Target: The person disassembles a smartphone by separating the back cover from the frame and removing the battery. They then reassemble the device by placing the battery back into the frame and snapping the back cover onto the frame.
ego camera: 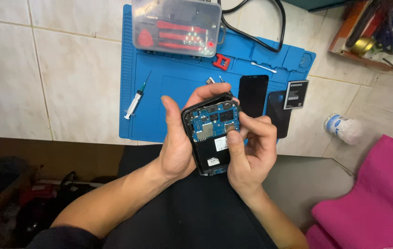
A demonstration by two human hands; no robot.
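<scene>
The left hand point(176, 138) cradles the opened smartphone point(211, 136) above the lap, near the blue repair mat point(178, 92), its exposed circuit board facing up for access; the right hand point(248, 150) steadies it, thumb and fingers pinching its right edge.

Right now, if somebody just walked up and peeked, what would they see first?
First, the opened phone in the middle, its back off and blue circuit board showing, gripped by the left hand while the right hand pinches its edge. Behind lies a bright blue mat with a syringe on its left and a clear tool case at its top. A pink cloth glows at lower right.
</scene>
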